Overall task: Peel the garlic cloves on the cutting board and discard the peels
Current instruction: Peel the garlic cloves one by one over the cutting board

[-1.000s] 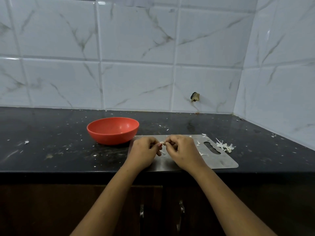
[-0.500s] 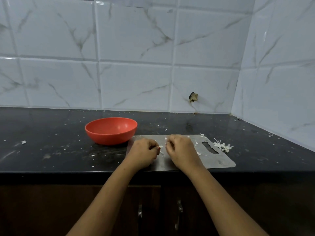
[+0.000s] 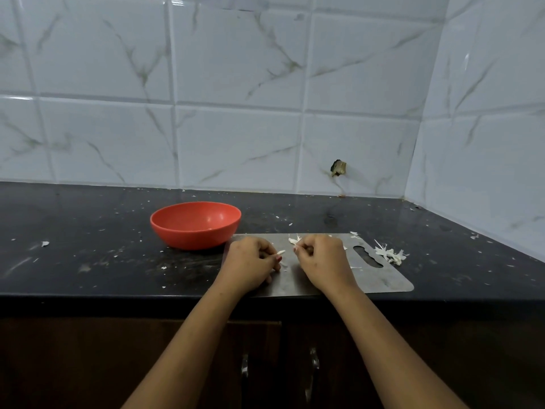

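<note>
A steel cutting board [image 3: 383, 278] lies at the counter's front edge. Both hands hover over its left half. My left hand [image 3: 250, 262] pinches a small white garlic clove [image 3: 280, 252] at its fingertips. My right hand [image 3: 323, 256] has curled fingers and pinches a thin strip of white peel [image 3: 295, 247] near its fingertips. The two hands are a short gap apart. Loose peel bits [image 3: 293, 240] lie on the board behind the right hand.
A red bowl [image 3: 195, 224] stands on the black counter just left of the board. A pile of garlic peels [image 3: 390, 254] lies off the board's right end by its handle hole. Tiled walls close the back and right. Cabinet doors sit below the counter.
The hands have drawn apart, the right one pulling a strip of peel away from the clove that the left keeps holding.
</note>
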Tool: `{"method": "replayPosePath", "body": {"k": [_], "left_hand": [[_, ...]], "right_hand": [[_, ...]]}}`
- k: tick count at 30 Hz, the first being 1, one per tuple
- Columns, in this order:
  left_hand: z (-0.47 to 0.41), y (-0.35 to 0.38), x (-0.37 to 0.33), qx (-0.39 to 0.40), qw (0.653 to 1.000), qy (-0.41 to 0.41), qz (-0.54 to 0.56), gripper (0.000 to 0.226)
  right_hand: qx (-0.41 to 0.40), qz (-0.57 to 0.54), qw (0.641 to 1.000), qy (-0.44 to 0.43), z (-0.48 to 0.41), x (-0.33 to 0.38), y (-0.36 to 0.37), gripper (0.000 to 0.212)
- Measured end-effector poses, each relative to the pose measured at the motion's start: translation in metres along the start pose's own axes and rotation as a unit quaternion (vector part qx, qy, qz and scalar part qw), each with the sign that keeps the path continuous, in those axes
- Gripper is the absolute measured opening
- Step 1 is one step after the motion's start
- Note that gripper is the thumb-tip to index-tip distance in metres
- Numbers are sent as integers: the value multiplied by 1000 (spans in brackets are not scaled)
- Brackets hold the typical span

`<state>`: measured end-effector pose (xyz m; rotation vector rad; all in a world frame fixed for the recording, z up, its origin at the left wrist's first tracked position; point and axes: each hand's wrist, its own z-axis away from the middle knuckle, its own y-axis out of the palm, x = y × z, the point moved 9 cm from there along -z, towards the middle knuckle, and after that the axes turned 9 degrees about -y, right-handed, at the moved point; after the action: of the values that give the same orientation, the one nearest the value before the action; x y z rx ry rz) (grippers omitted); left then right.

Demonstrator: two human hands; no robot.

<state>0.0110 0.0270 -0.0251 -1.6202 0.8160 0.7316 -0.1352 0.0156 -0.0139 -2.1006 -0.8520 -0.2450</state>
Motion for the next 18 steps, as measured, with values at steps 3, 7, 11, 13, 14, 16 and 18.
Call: {"method": "replayPosePath", "body": {"k": [3,7,11,13,14,16,18], "left_hand": [[0,0,0,-6,1000,4,-4,8],[0,-2,1,-16,1000,6,-1,6],[1,-3,0,-21,1000,15,2,8],[1,-3,0,-27,999,21,6,9],[1,-4,0,-29,999,21,13,9],[0,-4,1,-23,999,14,39,6],[-2,-3,2,-5,997,9,72,3]], "right_hand": [[5,2,1000,26,1,-6,2,7],[1,-21,1000,2,0,-3,2,14],[63,-140,987,-45,2,11,10,18],[90,-166,981,-49,2,12,15,14],[89,-179,979,-46,1,11,15,11],[75,-213,973,-36,1,8,13,10],[63,-242,968,-20,2,5,11,13]]}}
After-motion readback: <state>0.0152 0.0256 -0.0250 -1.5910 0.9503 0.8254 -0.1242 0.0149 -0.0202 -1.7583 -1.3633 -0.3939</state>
